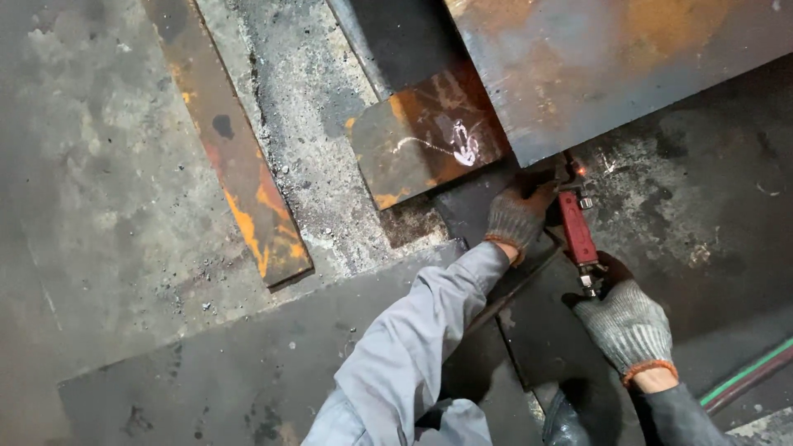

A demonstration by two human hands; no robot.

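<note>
Grimy concrete floor [91,215] spreads across the left, dusty and stained, with a long rusty steel strip [235,157] lying on it at a slant. Further right sits a smaller rust-blotched plate [421,136] with a white chalk scribble, partly tucked under a big steel plate [611,58] that fills the upper right. Below them lie dark flat sheets [248,363]. The gloved left hand [516,216], grey sleeve behind it, is closed around the front of a red cutting torch [576,227]. The torch's long axis runs nearly straight away from the person, tip at the big plate's lower edge where a small orange glow [581,170] shows. The gloved right hand [624,322] grips its rear end. Green and red hoses [747,376] cross the lower right corner.
</note>
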